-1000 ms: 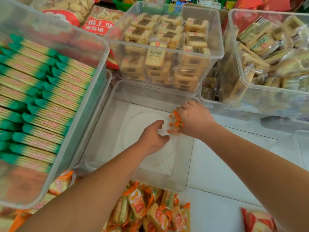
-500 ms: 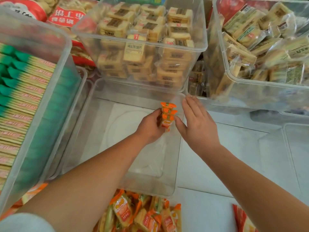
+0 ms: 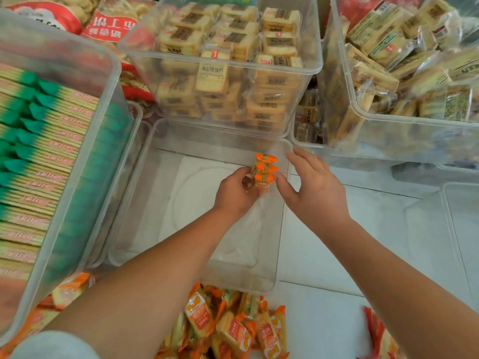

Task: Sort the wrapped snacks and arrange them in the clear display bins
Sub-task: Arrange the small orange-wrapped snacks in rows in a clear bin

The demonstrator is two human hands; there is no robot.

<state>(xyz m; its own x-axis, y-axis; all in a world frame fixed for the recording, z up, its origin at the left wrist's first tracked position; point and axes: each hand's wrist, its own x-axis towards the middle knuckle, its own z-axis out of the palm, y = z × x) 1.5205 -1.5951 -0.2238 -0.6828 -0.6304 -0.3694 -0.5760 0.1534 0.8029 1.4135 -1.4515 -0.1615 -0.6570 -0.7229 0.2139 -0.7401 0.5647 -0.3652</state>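
A small stack of orange-wrapped snacks [image 3: 265, 171] stands on edge inside the empty clear bin [image 3: 181, 257], near its far right wall. My left hand [image 3: 234, 194] holds the stack from the left with curled fingers. Just to the right of the stack is my right hand [image 3: 312, 187], fingers straight and spread, with the thumb close to the packs. A pile of the same orange-wrapped snacks [image 3: 233, 327] lies in front of the bin at the bottom of the view.
A clear bin of green-ended cracker packs [image 3: 39, 151] stands at the left. A bin of beige wrapped cakes [image 3: 228, 63] sits behind, and another bin of mixed wrapped cakes [image 3: 414, 73] is at the right. White floor tiles [image 3: 363, 242] lie to the right.
The orange packs passed from my right hand to my left hand. My right hand let go and opened beside them. The view shifted slightly left.
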